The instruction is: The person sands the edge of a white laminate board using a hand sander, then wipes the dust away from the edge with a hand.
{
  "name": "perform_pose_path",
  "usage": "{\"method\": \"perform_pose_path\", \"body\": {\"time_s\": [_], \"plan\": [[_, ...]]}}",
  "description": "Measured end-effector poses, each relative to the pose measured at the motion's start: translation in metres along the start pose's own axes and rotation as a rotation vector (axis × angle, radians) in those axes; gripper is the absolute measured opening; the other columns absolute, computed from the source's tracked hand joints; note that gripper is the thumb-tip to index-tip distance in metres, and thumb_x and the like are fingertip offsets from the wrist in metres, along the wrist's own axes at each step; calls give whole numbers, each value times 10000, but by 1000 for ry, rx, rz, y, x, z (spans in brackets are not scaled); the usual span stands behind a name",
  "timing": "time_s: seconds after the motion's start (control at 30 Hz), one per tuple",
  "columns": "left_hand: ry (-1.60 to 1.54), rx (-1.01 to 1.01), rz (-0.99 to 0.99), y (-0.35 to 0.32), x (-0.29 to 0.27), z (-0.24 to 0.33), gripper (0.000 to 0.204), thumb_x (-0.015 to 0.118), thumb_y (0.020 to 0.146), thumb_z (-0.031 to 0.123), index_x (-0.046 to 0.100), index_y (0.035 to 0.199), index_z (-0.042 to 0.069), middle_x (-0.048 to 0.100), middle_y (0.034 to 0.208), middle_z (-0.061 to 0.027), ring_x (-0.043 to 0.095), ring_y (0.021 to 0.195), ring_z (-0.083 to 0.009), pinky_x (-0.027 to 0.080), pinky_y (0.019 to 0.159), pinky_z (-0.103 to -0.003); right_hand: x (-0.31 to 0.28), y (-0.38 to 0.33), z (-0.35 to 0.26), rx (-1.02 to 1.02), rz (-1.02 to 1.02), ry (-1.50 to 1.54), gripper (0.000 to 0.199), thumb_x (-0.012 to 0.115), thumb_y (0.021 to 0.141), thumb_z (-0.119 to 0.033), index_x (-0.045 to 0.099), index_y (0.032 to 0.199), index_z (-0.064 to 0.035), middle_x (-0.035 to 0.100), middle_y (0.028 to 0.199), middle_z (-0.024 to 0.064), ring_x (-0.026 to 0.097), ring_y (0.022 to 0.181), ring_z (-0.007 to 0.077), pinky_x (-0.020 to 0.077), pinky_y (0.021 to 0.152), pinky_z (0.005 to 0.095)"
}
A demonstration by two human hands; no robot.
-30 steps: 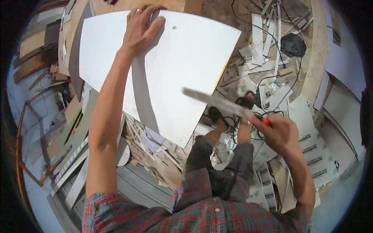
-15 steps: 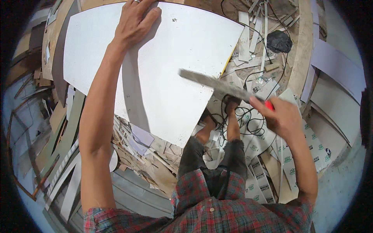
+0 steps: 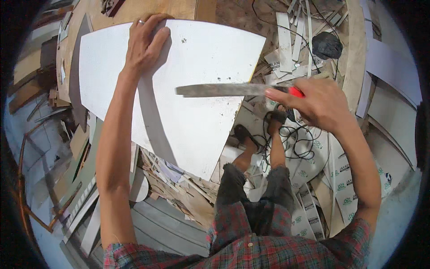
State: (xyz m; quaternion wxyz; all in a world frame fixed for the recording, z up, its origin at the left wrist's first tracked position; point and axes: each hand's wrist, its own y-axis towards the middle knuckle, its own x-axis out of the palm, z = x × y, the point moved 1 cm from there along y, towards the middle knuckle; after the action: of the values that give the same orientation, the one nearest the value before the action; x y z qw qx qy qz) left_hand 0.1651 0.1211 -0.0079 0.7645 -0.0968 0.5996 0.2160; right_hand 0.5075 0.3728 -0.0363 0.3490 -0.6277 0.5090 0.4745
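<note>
Pressing flat near the far edge of a large white panel (image 3: 197, 89), the left hand (image 3: 145, 42) is spread open with its fingers splayed over the board's upper rim, nothing being enclosed by it. A ring is seen on one finger. Beyond those fingertips a brown wooden sheet (image 3: 148, 9) is laid under the panel.

The right hand (image 3: 316, 103) is closed tightly round the red handle (image 3: 295, 92) of a long flat metal file (image 3: 219, 89) (its surface looks dull and grey). From the grip the blade is carried leftward, roughly level, over the panel's right part, its tip ending above the white face. Whether blade and board touch cannot be told.

Below the grip, the panel's slanted right edge is run down toward a narrow lower corner, close to the person's sandalled feet (image 3: 244, 134). Just below the right hand a black cable (image 3: 298, 139) is coiled among white offcut strips (image 3: 286, 40) and printed scraps. Little open floor is left on that side; to the left of the holding hand, scrap boards are heaped.
</note>
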Motion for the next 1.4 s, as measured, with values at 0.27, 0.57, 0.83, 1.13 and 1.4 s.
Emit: {"method": "perform_pose_path", "body": {"time_s": [0.27, 0.57, 0.83, 1.13, 1.4], "plan": [[23, -106, -46, 0, -2, 5, 406, 552, 900, 239, 649, 1251, 60, 594, 1264, -144, 504, 1218, -326, 371, 1081, -433, -19, -17, 2, 58, -203, 107, 638, 601, 891, -184, 486, 1468, -431, 560, 794, 64, 651, 686, 267, 503, 572, 412], [-44, -79, -64, 3, -4, 4, 408, 578, 866, 190, 656, 1243, 55, 597, 1232, -162, 514, 1194, -334, 383, 1064, -431, -9, 27, 24, -71, 77, 104, 669, 552, 926, -141, 427, 1494, -472, 551, 827, 77, 642, 661, 284, 511, 553, 427], [-20, -86, -33, 2, -3, 9, 386, 567, 869, 181, 661, 1221, 52, 603, 1203, -139, 523, 1174, -306, 397, 1040, -410, -31, 1, 24, -5, -29, 76, 721, 668, 823, -135, 504, 1446, -460, 536, 745, 37, 597, 620, 257, 485, 528, 390], [-1, -69, -52, 5, -5, 8, 379, 582, 857, 162, 669, 1206, 44, 592, 1221, -148, 552, 1135, -287, 445, 982, -386, -28, 4, 37, 51, -61, 89, 627, 623, 878, -188, 509, 1440, -443, 568, 792, 70, 638, 671, 286, 512, 556, 426], [-23, -65, -34, 6, -7, 11, 379, 579, 852, 180, 669, 1191, 35, 603, 1149, -158, 560, 1095, -304, 430, 975, -385, -21, 28, 49, 27, 35, 89, 658, 609, 896, -128, 497, 1443, -477, 583, 805, 63, 644, 682, 272, 523, 570, 416]]}}
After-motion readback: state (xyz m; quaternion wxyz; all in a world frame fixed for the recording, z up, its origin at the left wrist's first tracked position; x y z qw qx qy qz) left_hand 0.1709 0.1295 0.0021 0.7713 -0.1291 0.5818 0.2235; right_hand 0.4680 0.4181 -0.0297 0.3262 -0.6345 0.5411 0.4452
